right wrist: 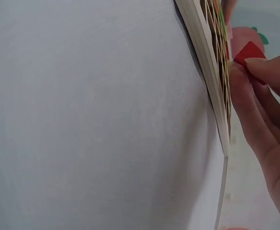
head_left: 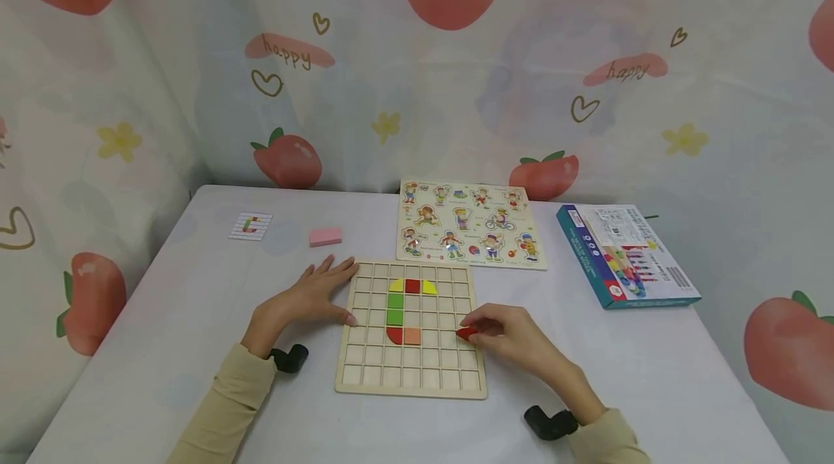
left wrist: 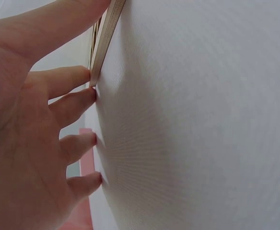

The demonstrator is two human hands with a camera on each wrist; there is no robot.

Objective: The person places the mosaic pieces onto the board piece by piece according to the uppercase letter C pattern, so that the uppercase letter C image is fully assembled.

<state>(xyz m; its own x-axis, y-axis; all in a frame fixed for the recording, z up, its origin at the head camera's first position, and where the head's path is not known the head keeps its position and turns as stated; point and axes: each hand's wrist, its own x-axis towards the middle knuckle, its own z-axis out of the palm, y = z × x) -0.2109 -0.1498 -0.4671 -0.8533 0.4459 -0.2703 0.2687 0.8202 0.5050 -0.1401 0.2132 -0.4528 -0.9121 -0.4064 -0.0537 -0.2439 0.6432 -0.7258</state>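
A wooden grid board lies in front of the person, with colored pieces set in a C-like shape. Its top row holds a red square between two rounded yellow pieces. Below on the left come two green squares, then a red quarter-round beside an orange square. With fingers spread, the left hand rests at the board's left edge, thumb and index fingertip right at the rim. Between thumb and fingers the right hand pinches a red piece over the board's right side.
Behind the board lies a picture puzzle board with cartoon children. A boxed set sits at the right, a pink block at the back left. Farther left is a small card with a colored pattern. Patterned curtains border the table.
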